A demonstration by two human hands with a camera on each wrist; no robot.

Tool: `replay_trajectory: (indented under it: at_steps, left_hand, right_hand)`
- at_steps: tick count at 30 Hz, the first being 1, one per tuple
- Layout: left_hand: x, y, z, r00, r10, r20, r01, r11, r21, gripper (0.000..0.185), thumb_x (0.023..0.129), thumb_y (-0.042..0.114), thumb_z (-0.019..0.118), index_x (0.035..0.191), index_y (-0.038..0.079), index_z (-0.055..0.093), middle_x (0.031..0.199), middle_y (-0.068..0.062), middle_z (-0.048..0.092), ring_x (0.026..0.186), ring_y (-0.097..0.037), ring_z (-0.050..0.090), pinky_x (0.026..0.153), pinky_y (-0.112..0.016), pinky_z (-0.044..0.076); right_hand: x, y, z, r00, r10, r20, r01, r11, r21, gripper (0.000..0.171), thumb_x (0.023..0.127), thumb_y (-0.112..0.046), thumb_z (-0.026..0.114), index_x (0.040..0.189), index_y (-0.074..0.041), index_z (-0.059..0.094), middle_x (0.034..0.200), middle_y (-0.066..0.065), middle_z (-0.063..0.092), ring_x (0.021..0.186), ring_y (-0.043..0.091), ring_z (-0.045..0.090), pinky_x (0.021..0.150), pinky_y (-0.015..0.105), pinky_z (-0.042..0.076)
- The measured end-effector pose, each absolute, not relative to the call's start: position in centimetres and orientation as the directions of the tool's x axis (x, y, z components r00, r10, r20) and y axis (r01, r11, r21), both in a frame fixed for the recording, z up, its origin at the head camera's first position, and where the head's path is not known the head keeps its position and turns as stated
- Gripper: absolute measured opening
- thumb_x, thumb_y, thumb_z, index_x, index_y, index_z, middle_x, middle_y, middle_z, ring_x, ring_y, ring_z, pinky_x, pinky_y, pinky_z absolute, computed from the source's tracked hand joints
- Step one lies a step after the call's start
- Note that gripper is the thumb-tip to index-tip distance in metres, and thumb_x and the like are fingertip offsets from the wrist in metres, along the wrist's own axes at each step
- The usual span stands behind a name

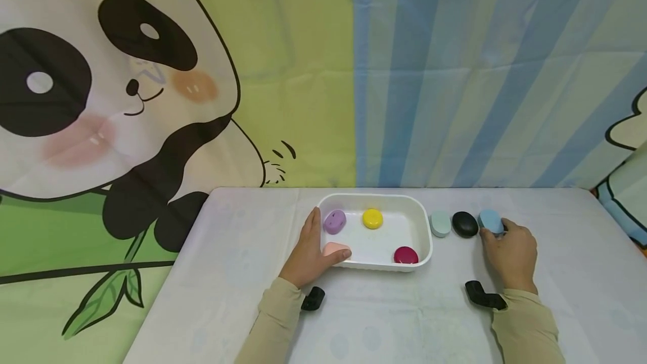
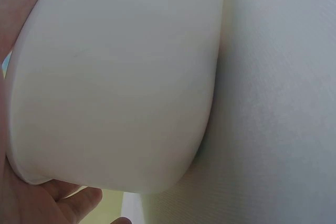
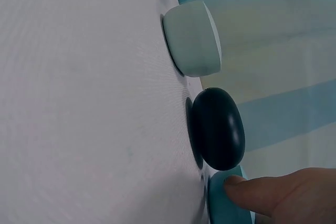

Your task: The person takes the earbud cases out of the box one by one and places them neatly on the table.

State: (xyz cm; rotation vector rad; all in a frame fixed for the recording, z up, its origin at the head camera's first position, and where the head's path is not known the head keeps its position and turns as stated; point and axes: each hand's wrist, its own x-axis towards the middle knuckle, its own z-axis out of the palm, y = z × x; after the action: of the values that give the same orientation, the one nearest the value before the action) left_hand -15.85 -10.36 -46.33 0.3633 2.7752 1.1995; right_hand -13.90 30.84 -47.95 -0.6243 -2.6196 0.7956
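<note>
A white tray (image 1: 376, 200) stands on the table. My left hand (image 1: 309, 254) grips its left end, thumb over the front rim and fingers along the side; the left wrist view shows the tray's outer wall (image 2: 115, 87) close up. In the tray lie a purple oval piece (image 1: 335, 222), a yellow round one (image 1: 372, 218), a dark pink one (image 1: 406, 255) and a pink one (image 1: 333, 248) partly hidden by the thumb. My right hand (image 1: 511, 254) pinches a light blue rounded piece (image 1: 490, 220), right of the tray. Their exact kind cannot be told.
Between the tray and the light blue piece, a pale green rounded piece (image 1: 440, 224) and a black oval piece (image 1: 465, 224) sit in a row on the white-covered table (image 1: 394, 319). A printed curtain (image 1: 455, 72) hangs behind the table's far edge.
</note>
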Motion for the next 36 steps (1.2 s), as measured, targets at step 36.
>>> replay_trajectory:
  at_steps: [36]
  left_hand:
    - [-15.9,-10.3,-46.0,-0.968,0.25,-0.025,0.153,0.665,0.731,0.126,0.078,0.065,0.076,0.162,0.012,-0.001,0.169,-0.011,0.002,0.153,-0.028,0.013,0.12,-0.049,0.022]
  right_hand:
    - [-13.2,24.8,-42.3,-0.909,0.297,0.293,0.063,0.793,-0.606,0.048,0.091,-0.01,0.07,0.13,0.014,0.057,0.128,0.043,0.051,0.12,0.061,0.043,0.098,0.072,0.035]
